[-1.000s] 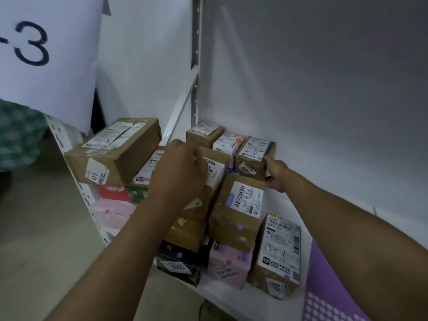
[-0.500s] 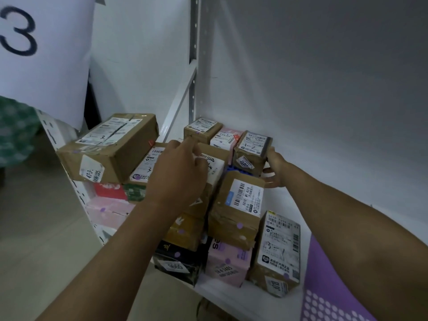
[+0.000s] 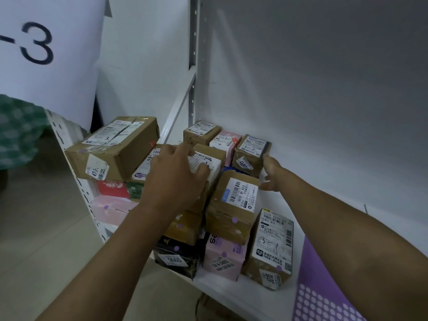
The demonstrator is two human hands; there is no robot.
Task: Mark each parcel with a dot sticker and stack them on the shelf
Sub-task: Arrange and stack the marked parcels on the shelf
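On the white metal shelf (image 3: 231,289), the left hand (image 3: 174,179) lies with loosely bent fingers on the white-labelled brown cardboard parcel (image 3: 208,163) topping the stack. Behind the stack, the right hand (image 3: 271,174) rests relaxed against a small taped brown parcel (image 3: 251,154), grasping nothing.

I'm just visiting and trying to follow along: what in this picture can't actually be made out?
All from the head camera:
- The label under the left hand: mostly covered by the palm.
- The right hand: its fingertips are hidden behind the small brown parcel, so its hold is unclear.
- The sticker sheet: cut off by the bottom edge and the forearm.
- Small print on the labels: too small to read.
- The paper sign: cut off at left.
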